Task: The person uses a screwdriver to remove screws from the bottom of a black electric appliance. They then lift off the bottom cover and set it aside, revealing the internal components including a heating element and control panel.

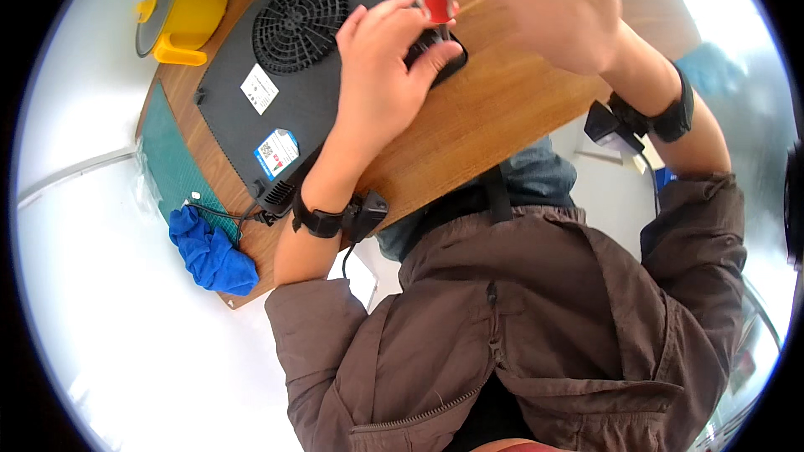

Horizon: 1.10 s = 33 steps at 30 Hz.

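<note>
A screwdriver point(435, 5) with a red and grey handle stands over the edge of a flat black appliance, its shaft pointing down. My right hand point(544, 8), slightly blurred, is closed round the upper handle. My left hand point(381, 67) lies on the appliance, thumb and forefinger apart on either side of the shaft; whether they touch it I cannot tell. The appliance point(230, 130) looks like an induction cooker turned upside down, with a round fan grille point(300, 23) and two stickers on its underside. The screwdriver's tip is hidden near my thumb.
A yellow pot point(194, 17) with a lid stands at the far left beside a white object. A green mat point(172, 151) and a crumpled blue cloth point(211, 255) lie left of the appliance, near its black cord. The wooden table point(494, 117) has its near edge by my body.
</note>
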{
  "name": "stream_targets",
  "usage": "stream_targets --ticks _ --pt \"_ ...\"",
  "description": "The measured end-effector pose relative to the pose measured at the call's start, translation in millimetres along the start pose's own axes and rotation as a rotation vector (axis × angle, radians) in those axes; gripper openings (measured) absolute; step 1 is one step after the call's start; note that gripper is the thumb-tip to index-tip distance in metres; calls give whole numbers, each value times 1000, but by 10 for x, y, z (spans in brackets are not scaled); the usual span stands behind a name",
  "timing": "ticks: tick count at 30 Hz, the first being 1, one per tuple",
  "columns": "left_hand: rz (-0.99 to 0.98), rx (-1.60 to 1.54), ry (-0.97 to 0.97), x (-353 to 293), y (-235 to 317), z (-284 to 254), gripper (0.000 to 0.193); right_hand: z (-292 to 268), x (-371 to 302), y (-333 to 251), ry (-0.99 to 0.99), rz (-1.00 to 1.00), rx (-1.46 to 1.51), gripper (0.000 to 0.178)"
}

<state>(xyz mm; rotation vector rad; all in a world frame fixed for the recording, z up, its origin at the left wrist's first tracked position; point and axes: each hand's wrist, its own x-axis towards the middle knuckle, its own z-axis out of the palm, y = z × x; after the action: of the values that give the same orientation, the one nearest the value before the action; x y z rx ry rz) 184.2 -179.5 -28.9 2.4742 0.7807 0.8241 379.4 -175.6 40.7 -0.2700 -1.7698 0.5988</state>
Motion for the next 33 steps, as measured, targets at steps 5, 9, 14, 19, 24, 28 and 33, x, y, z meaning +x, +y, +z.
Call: stream_targets --ticks 5,9,14,19,24,28,33 --pt "96 307 -75 -34 94 71 32 -277 114 -212 211 167 176 43" --pt "73 208 -193 -1 127 -30 31 -473 109 20 441 215 30 44" --pt "97 109 -292 -92 48 -23 29 -515 9 557 645 302 226 36" --pt "73 27 -453 -253 76 -93 28 -391 167 909 615 224 119 20" --pt "-123 -339 -541 -32 71 -461 23 -386 279 1305 505 175 243 17" --pt "-249 -114 -303 322 -177 -786 19 -288 262 1400 442 199 278 16" --pt "-299 344 -262 529 -540 -834 58 -291 267 1431 430 275 304 16"
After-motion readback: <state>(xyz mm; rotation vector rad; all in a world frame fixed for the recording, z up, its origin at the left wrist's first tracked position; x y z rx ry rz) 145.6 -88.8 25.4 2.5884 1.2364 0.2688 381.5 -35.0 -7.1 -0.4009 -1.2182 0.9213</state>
